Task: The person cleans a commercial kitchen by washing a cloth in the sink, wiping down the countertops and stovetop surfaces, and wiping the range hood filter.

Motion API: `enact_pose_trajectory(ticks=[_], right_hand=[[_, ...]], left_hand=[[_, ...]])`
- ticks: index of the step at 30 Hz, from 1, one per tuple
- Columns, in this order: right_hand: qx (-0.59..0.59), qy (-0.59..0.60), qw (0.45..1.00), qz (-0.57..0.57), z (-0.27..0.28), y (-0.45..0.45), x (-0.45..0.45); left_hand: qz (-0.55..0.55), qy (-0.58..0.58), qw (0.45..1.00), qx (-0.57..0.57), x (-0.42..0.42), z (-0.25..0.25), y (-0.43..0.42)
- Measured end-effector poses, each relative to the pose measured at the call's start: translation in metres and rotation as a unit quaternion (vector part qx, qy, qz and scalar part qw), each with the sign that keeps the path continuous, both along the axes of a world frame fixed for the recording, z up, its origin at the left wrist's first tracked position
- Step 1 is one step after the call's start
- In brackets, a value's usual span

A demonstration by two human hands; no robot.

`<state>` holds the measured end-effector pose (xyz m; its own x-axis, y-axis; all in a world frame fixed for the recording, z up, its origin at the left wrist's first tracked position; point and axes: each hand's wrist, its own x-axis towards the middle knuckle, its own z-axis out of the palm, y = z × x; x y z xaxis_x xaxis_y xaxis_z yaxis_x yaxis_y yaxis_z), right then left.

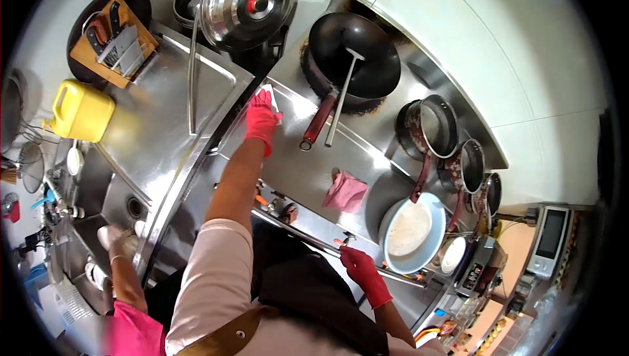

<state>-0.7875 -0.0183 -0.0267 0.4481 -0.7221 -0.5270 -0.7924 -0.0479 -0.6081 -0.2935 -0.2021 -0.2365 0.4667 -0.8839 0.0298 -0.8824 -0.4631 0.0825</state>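
Observation:
My left hand (pixel 262 122), in a red rubber glove, presses a flat white pad (pixel 272 96) against the steel stove top (pixel 288 159), near its left edge. Its fingers lie over the pad and hide part of it. My right hand (pixel 364 274), also red-gloved, is at the stove's front rail with its fingers curled; whether it grips anything is hidden. A folded pink cloth (pixel 346 192) lies on the steel between my hands. Just right of it stands a pale blue basin (pixel 429 225) with whitish contents. Beyond is a black wok (pixel 367 48) with a long-handled turner (pixel 341 103) in it.
Several worn saucepans (pixel 436 126) line the right side. To the left, a steel counter (pixel 151 153) bears a knife block (pixel 114 44) and a yellow jug (pixel 84 110). A large lid (pixel 249 5) stands at the back. Another person's hand (pixel 116 238) is over the sink.

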Motion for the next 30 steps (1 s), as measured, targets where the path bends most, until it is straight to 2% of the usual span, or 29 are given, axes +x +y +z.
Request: enact_pose_trajectory(ticks=[1, 4, 5, 6, 8, 9, 10, 11, 12, 13, 14, 16, 17, 18, 21, 22, 23, 25, 27, 28, 29, 30], right_hand=[[-0.008, -0.016, 1.0, 0.004, -0.008, 0.006, -0.002], [0.006, -0.055, 0.998, -0.009, -0.011, 0.014, 0.006], [0.007, -0.072, 0.997, -0.019, -0.012, 0.016, 0.008], [0.006, -0.077, 0.996, -0.033, -0.008, 0.017, 0.011], [-0.003, -0.106, 0.993, -0.057, -0.012, 0.018, 0.008], [-0.005, -0.12, 0.99, -0.074, -0.017, 0.019, 0.004], [-0.023, -0.107, 0.991, -0.08, -0.022, 0.022, -0.001], [-0.053, -0.119, 0.989, -0.075, -0.025, 0.022, -0.005], [-0.048, -0.115, 0.987, -0.097, -0.024, 0.022, -0.007], [-0.045, -0.109, 0.986, -0.114, -0.021, 0.023, -0.01], [-0.062, -0.131, 0.981, -0.127, -0.028, 0.025, -0.014], [-0.033, -0.133, 0.979, -0.148, -0.041, 0.024, -0.018], [-0.019, -0.133, 0.979, -0.155, -0.041, 0.022, -0.016], [-0.017, -0.148, 0.979, -0.141, -0.042, 0.017, -0.014], [-0.058, -0.162, 0.98, -0.1, -0.048, -0.002, 0.013], [-0.086, -0.219, 0.969, -0.074, -0.049, -0.012, 0.026], [-0.045, -0.268, 0.958, -0.086, -0.045, -0.023, 0.042], [0.045, -0.247, 0.964, -0.085, -0.002, -0.052, 0.079], [0.061, -0.256, 0.958, -0.118, 0.011, -0.066, 0.115], [0.021, -0.298, 0.947, -0.12, 0.01, -0.072, 0.137], [-0.017, -0.34, 0.932, -0.12, 0.004, -0.076, 0.162], [-0.054, -0.382, 0.915, -0.12, -0.002, -0.078, 0.182]], left_hand=[[0.05, 0.009, 0.998, 0.033, -0.012, 0.01, 0.006], [0.081, 0.037, 0.994, -0.068, -0.027, 0.006, 0.064], [0.098, 0.041, 0.994, -0.021, -0.027, 0.004, 0.084], [0.098, 0.068, 0.992, -0.038, -0.025, -0.004, 0.105], [0.146, 0.076, 0.984, 0.064, -0.034, 0.016, 0.138], [0.118, 0.001, 0.991, 0.07, -0.028, -0.005, 0.155], [0.128, 0.054, 0.987, 0.085, -0.03, 0.018, 0.165], [0.11, 0.077, 0.988, 0.074, -0.025, 0.016, 0.178], [0.135, 0.148, 0.979, 0.036, -0.025, 0.027, 0.187], [0.099, 0.062, 0.993, 0.009, -0.018, 0.009, 0.201], [0.212, 0.182, 0.958, 0.059, -0.021, 0.022, 0.209], [0.245, 0.209, 0.939, 0.12, -0.027, 0.033, 0.223], [0.169, 0.118, 0.969, 0.133, -0.029, 0.041, 0.225], [0.258, 0.172, 0.947, 0.089, -0.037, 0.043, 0.221], [0.151, 0.323, 0.929, -0.096, -0.055, 0.054, 0.216], [0.224, 0.502, 0.828, -0.109, -0.075, 0.09, 0.207], [0.171, 0.603, 0.747, -0.22, -0.095, 0.114, 0.201], [0.203, 0.783, 0.544, -0.224, -0.111, 0.134, 0.191], [0.199, 0.804, 0.519, -0.212, -0.134, 0.168, 0.187], [0.196, 0.814, 0.506, -0.207, -0.137, 0.177, 0.186], [0.173, 0.822, 0.517, -0.166, -0.129, 0.157, 0.193], [0.165, 0.837, 0.496, -0.161, -0.134, 0.163, 0.196]])
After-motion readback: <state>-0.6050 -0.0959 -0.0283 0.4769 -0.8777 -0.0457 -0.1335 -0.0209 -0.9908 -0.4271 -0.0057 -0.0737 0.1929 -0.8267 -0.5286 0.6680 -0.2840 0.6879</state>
